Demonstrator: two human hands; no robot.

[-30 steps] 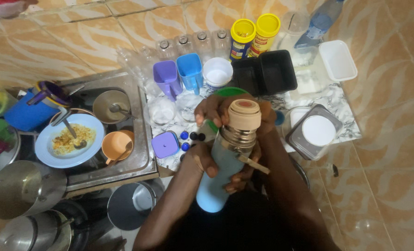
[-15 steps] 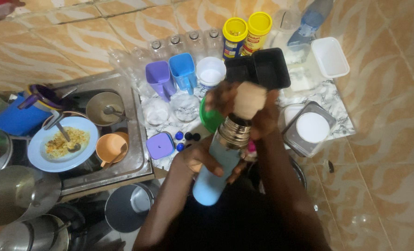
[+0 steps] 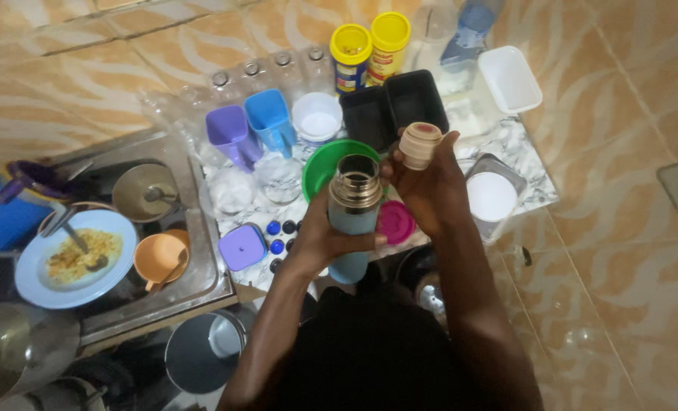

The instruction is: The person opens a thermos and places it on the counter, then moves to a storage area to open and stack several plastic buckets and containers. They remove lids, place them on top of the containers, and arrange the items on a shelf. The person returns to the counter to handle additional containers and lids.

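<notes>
My left hand (image 3: 325,237) grips a light-blue vacuum flask (image 3: 352,221) by its body, held upright over the counter with its steel mouth open. My right hand (image 3: 428,192) holds the flask's beige stopper (image 3: 419,145) just to the right of the mouth, apart from it. Below the hands lie a green bowl (image 3: 325,160) and a pink lid (image 3: 396,222).
A purple cup (image 3: 228,135), a blue cup (image 3: 269,119), a white cup (image 3: 317,118), two yellow-lidded jars (image 3: 370,46), black trays (image 3: 392,106) and white containers (image 3: 493,196) crowd the counter. The sink (image 3: 202,259) at left holds a plate with food (image 3: 72,257), an orange cup (image 3: 160,257) and pots.
The stopper was on the flask's top a second ago; now it is off and held to the right. The flask's mouth is open and the flask stands more upright.
</notes>
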